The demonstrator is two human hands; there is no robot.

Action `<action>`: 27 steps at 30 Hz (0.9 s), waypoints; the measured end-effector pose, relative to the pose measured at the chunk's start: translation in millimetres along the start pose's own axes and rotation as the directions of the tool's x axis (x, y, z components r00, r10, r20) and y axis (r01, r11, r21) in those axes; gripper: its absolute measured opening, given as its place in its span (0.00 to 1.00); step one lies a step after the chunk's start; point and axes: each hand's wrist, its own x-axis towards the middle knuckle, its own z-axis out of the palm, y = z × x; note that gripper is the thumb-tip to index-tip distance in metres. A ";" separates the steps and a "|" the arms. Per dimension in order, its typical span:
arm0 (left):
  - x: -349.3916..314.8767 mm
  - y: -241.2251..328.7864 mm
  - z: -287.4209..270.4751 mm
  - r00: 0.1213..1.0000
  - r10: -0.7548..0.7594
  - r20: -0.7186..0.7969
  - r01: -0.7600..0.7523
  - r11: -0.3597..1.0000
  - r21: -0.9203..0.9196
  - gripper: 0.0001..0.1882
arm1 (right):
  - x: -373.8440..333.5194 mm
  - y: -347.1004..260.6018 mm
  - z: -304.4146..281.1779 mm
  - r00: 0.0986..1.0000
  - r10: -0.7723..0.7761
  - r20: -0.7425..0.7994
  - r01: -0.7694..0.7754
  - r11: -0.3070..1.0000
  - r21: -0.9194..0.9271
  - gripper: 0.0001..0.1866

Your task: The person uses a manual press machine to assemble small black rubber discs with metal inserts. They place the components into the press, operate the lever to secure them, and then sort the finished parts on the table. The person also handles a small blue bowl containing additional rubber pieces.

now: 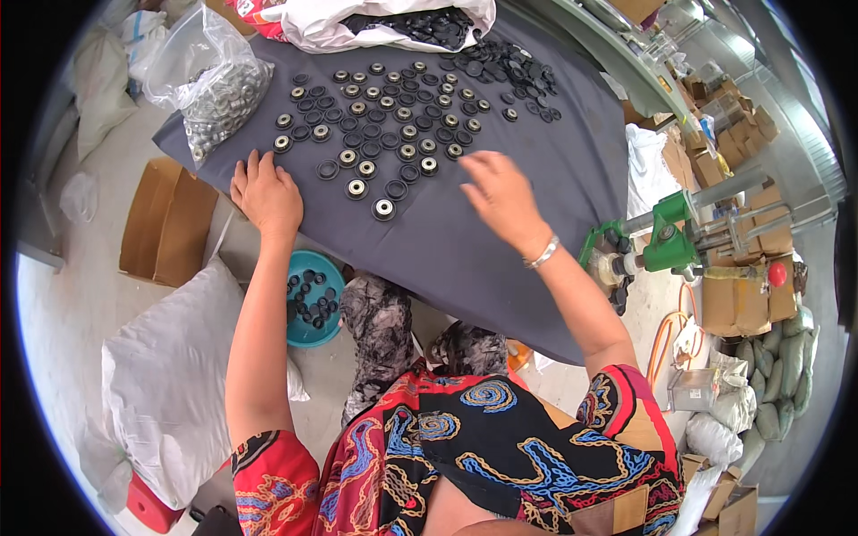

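Note:
A dark grey cloth [545, 223] covers the table, and several black ring-shaped caps [396, 189] are spread over it. Many of them hold a small metal bearing [383, 209] with a shiny face. My left hand [266, 192] lies palm down at the table's left front edge, fingers stretched, near the outermost bearings and holding nothing. Over the cloth, just right of the group, my right hand [503, 198] is slightly blurred, its fingers apart with nothing seen in them. Its fingertips are nearest a bearing in a cap [454, 151].
A clear bag of metal parts [221, 103] stands at the table's left corner. Behind are a white sack of black pieces [308, 27] and loose black discs [483, 61]. Below sit a teal basin [308, 337] and a cardboard box [165, 223]. Right stands a green machine [666, 237].

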 end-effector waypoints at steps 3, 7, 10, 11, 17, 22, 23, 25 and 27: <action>0.7 -0.6 0.7 1.000 -0.004 0.006 0.004 1.000 0.007 0.17 | 19.9 -47.2 18.9 0.986 -0.158 0.051 0.141 0.958 0.250 0.16; 0.8 2.2 -2.2 1.000 -0.011 0.023 0.011 1.000 0.003 0.17 | 22.8 -54.6 46.6 0.978 -0.133 0.162 0.100 0.976 0.195 0.13; -0.8 2.0 -2.5 1.000 -0.009 0.007 0.009 1.000 0.007 0.17 | 13.8 -52.1 46.8 0.982 -0.097 0.165 0.069 0.983 0.167 0.09; -0.2 1.3 -2.4 1.000 -0.004 -0.008 0.004 1.000 0.015 0.17 | 10.2 -49.9 44.3 0.984 -0.082 0.156 0.056 0.985 0.162 0.07; -2.2 -1.1 -0.1 1.000 -0.003 -0.023 0.003 1.000 0.025 0.17 | 3.3 -44.0 27.4 0.932 0.112 0.345 -0.123 0.992 0.012 0.15; -1.1 0.9 0.9 1.000 -0.007 -0.014 0.007 1.000 0.009 0.17 | -8.0 -48.5 28.4 0.941 0.211 0.265 -0.322 0.805 0.498 0.15; -0.9 0.5 1.6 1.000 -0.001 -0.022 0.001 1.000 -0.004 0.17 | -12.5 -50.0 28.8 0.933 0.230 0.277 -0.349 0.762 0.545 0.15; -0.2 -0.6 1.8 0.999 0.001 -0.034 -0.002 1.000 -0.018 0.17 | -25.7 -50.4 26.2 0.943 0.215 0.255 -0.313 0.836 0.451 0.15; -0.7 -0.6 1.7 0.999 0.002 -0.037 -0.003 1.000 -0.024 0.17 | -30.7 -48.0 25.3 0.958 0.174 0.227 -0.250 0.895 0.368 0.16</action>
